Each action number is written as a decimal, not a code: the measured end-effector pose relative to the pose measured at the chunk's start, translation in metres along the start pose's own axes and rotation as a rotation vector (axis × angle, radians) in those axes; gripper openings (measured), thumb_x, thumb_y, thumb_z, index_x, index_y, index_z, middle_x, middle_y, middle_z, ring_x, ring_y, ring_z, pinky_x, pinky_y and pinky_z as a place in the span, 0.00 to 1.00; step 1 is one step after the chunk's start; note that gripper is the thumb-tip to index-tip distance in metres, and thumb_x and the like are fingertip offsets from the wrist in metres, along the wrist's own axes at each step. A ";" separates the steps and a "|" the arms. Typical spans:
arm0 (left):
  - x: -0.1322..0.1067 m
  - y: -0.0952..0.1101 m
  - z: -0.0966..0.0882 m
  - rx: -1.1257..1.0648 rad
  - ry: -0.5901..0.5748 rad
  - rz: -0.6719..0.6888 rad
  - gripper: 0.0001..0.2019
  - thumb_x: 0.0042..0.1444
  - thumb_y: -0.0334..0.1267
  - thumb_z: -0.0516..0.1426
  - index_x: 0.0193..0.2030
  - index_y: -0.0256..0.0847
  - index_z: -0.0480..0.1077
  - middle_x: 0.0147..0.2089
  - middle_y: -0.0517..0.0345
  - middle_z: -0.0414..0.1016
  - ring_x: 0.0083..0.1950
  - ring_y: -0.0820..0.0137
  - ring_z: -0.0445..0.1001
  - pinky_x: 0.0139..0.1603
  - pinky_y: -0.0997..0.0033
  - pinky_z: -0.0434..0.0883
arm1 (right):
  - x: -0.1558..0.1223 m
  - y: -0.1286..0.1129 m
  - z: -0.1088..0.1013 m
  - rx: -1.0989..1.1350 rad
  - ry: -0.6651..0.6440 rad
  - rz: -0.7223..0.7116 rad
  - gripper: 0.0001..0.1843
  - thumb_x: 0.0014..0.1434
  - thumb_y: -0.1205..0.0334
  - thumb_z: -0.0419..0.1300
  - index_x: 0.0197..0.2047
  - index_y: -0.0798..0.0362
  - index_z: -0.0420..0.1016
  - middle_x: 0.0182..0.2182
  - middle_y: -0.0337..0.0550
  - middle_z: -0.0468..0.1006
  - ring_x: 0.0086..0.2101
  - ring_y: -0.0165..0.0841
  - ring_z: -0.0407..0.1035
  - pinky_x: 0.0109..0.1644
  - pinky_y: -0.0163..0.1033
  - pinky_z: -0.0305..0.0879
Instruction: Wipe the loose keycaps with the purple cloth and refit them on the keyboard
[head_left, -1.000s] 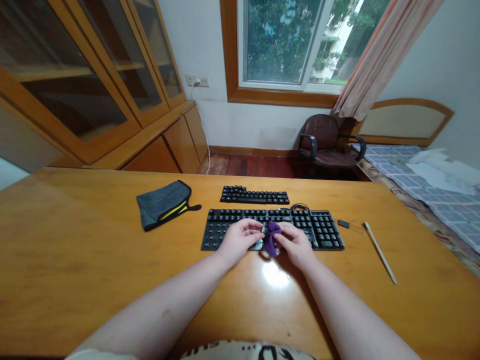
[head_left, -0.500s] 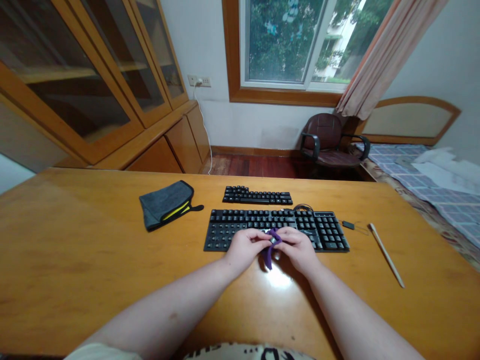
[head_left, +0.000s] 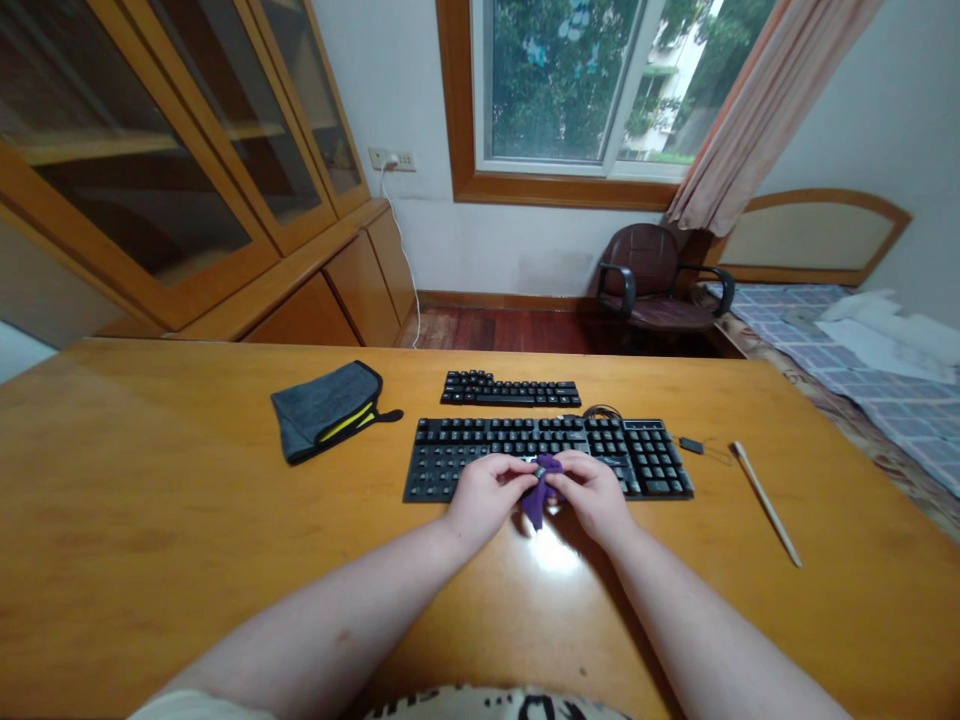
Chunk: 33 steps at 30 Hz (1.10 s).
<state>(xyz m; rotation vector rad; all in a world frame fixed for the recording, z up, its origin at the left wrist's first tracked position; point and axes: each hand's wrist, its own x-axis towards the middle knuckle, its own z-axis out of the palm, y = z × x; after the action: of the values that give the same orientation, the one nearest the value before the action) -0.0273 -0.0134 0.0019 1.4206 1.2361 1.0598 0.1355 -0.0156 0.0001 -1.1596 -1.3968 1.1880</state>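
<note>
In the head view, my left hand (head_left: 480, 492) is closed, pinching a small dark keycap (head_left: 540, 472) between thumb and fingertips. My right hand (head_left: 598, 497) grips a purple cloth (head_left: 534, 508) that wraps around the keycap, one end hanging down. Both hands are held over the front edge of a black keyboard (head_left: 654, 458). Its left part shows bare switches, while keycaps remain on the top row and the right side. Behind it, loose black keycaps (head_left: 517, 391) stand in tight rows. My fingers and the cloth hide part of the keycap.
A folded grey cloth (head_left: 319, 405) with yellow lining lies left on the wooden table (head_left: 187, 520). To the right are a keycap puller (head_left: 691, 445) with wire loops and a thin pale stick-like brush (head_left: 766, 505). A coiled cable (head_left: 602, 411) sits behind the keyboard. An armchair (head_left: 645, 270) stands beyond the table.
The purple cloth has shifted around the keycap, and less of the keycap's pale face shows now. Both hands stay together in nearly the same place; the whole view has moved slightly.
</note>
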 end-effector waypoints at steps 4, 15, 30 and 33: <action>-0.004 -0.001 -0.006 0.265 -0.058 0.242 0.08 0.49 0.32 0.57 0.34 0.46 0.76 0.35 0.58 0.77 0.39 0.69 0.75 0.44 0.68 0.72 | -0.001 -0.002 0.004 0.083 -0.021 0.080 0.09 0.39 0.57 0.68 0.23 0.52 0.76 0.27 0.40 0.71 0.23 0.30 0.67 0.22 0.35 0.68; -0.005 0.004 -0.003 0.273 -0.066 0.312 0.12 0.52 0.34 0.56 0.44 0.46 0.73 0.40 0.55 0.75 0.41 0.69 0.73 0.45 0.69 0.70 | 0.002 0.004 0.002 0.222 -0.024 0.180 0.14 0.47 0.51 0.61 0.27 0.55 0.75 0.20 0.38 0.72 0.21 0.29 0.64 0.26 0.35 0.62; -0.005 -0.002 0.006 -0.008 -0.023 0.101 0.10 0.48 0.29 0.57 0.38 0.43 0.73 0.40 0.55 0.72 0.42 0.70 0.73 0.44 0.69 0.72 | 0.004 0.009 0.010 0.356 0.087 0.229 0.12 0.46 0.54 0.63 0.30 0.54 0.74 0.22 0.36 0.74 0.22 0.27 0.65 0.27 0.33 0.61; -0.003 -0.001 0.004 0.000 -0.050 0.093 0.13 0.48 0.29 0.56 0.42 0.43 0.73 0.40 0.55 0.72 0.39 0.70 0.73 0.44 0.69 0.72 | 0.004 0.010 0.010 0.408 0.071 0.246 0.12 0.45 0.55 0.64 0.30 0.54 0.74 0.23 0.37 0.75 0.23 0.28 0.66 0.28 0.33 0.62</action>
<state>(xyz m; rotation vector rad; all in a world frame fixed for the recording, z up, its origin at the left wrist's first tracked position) -0.0240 -0.0168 -0.0001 1.5075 1.1436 1.0806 0.1263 -0.0114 -0.0107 -1.0858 -0.9181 1.5060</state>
